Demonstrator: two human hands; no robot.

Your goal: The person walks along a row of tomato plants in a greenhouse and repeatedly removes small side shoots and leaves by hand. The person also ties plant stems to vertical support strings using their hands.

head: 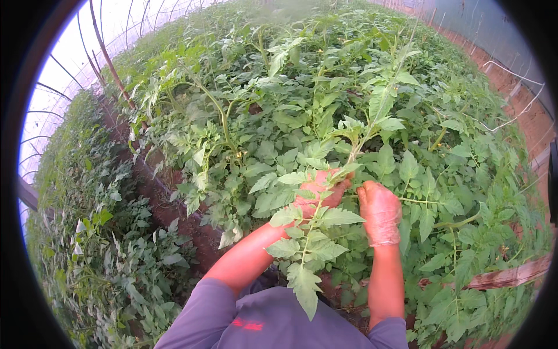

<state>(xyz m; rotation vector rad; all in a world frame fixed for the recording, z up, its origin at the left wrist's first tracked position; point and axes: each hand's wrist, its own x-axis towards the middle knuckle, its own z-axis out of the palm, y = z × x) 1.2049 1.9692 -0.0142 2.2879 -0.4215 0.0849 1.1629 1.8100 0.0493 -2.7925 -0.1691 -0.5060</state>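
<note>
My left hand, in a thin clear glove, is closed around the stem of a tomato plant, partly behind its leaves. A long compound tomato leaf hangs down in front of that wrist and over my shirt. From the stem a thin string runs up and to the right. Just right of the stem is my right hand, in the same kind of glove, with its fingers curled near the left hand. Whether it pinches anything is hidden.
Dense tomato plants surround both hands. A soil path runs along the left, with a leaning pole beside it. At right are a wooden pole low down and a looped white cord by the wall.
</note>
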